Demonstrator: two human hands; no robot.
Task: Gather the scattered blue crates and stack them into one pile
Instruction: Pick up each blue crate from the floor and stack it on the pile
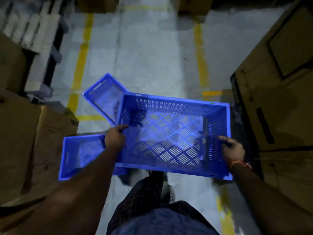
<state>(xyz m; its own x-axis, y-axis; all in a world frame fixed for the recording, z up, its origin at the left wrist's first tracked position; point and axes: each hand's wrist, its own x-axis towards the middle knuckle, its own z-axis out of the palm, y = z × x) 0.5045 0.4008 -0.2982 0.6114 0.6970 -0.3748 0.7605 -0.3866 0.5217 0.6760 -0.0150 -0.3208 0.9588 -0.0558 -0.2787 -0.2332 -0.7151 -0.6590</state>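
I hold a large blue perforated crate (171,133) in front of me above the floor. My left hand (116,138) grips its left wall and my right hand (232,149) grips its right wall. A second blue crate (81,155) lies on the floor to the lower left, partly under my left arm. A third blue crate (103,95) lies turned at an angle behind the held one, its near corner hidden by it.
Cardboard boxes (33,141) line the left side and tall boxes (279,99) the right. Yellow floor lines (81,61) mark a grey concrete aisle (144,48) ahead. A pallet with white packs (30,28) stands far left. My legs and shoe (167,190) are below the crate.
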